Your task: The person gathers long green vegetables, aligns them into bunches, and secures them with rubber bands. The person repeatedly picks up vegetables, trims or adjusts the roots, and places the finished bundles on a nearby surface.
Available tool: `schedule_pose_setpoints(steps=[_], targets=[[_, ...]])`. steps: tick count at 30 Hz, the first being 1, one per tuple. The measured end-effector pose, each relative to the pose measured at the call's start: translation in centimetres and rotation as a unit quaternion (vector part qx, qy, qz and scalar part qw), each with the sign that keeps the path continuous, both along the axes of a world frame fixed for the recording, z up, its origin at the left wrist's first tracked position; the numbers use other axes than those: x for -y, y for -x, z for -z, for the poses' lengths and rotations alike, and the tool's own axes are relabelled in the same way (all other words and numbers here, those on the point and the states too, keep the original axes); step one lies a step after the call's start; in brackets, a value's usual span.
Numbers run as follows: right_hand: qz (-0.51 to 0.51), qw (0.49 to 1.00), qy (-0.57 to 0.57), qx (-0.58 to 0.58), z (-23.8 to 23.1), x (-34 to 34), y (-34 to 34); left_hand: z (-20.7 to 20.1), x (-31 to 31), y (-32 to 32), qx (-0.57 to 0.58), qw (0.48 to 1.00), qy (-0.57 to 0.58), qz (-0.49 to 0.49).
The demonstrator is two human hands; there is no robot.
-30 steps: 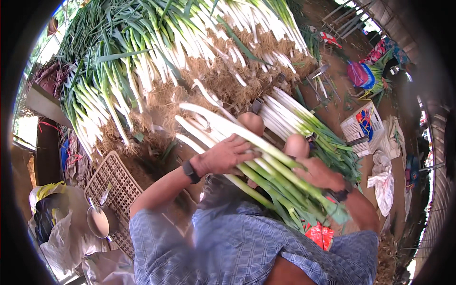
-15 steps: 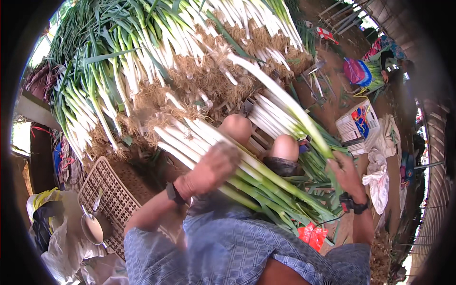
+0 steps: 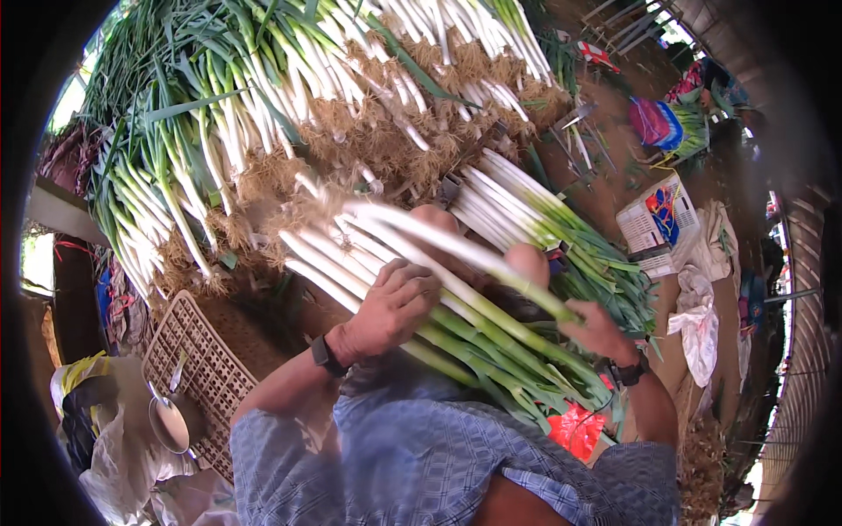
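Across my lap lies a bundle of leeks (image 3: pixel 456 320), white root ends toward the upper left and green leaves toward the lower right. My left hand (image 3: pixel 396 302) is bent over the white stems of that bundle, its fingers curled and closed around them. My right hand (image 3: pixel 601 331) grips a single leek (image 3: pixel 456 245) by its green part. This leek slants above the bundle, blurred by motion, its hairy roots at the upper left. Beyond my knees another bunch of leeks (image 3: pixel 517 210) lies with its green tops pointing right.
A large heap of leeks with brown roots (image 3: pixel 263 123) fills the far side. A brown plastic crate (image 3: pixel 197 368) with a round metal pan (image 3: pixel 168 425) stands at left. At right are a white basket (image 3: pixel 653 219) and a plastic bag (image 3: pixel 693 320). A red wrapper (image 3: pixel 576 430) lies near my lap.
My right hand has moved left and down toward the lap, bringing the single leek over the bundle. My left hand has stayed on the bundle, fingers now showing more clearly.
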State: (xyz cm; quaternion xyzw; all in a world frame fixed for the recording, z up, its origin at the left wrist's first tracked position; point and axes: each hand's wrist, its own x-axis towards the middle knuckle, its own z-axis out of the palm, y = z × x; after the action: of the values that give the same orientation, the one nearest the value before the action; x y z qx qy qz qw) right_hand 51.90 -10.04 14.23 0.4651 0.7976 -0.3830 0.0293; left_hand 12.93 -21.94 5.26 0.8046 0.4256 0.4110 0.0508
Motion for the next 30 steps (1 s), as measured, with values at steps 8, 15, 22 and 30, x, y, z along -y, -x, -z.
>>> schedule_pose_setpoints(steps=[8, 15, 22, 30], targets=[[-0.081, 0.996, -0.036, -0.014, -7.5, 4.7, 0.4, -5.6, 3.0, -5.5, 0.037, 0.987, -0.134, 0.078], [-0.139, 0.969, 0.202, -0.031, -0.3, 9.6, -1.4, -3.0, 2.0, -6.7, -0.169, 0.973, 0.023, 0.157], [0.005, 0.998, 0.034, -0.051, 3.6, 5.7, 2.0, -3.2, -2.4, -6.9, -0.222, 0.959, -0.055, 0.165], [-0.106, 0.966, -0.222, -0.076, 5.0, 4.9, 5.8, -2.6, 2.2, -4.1, -0.179, 0.974, -0.029, 0.137]])
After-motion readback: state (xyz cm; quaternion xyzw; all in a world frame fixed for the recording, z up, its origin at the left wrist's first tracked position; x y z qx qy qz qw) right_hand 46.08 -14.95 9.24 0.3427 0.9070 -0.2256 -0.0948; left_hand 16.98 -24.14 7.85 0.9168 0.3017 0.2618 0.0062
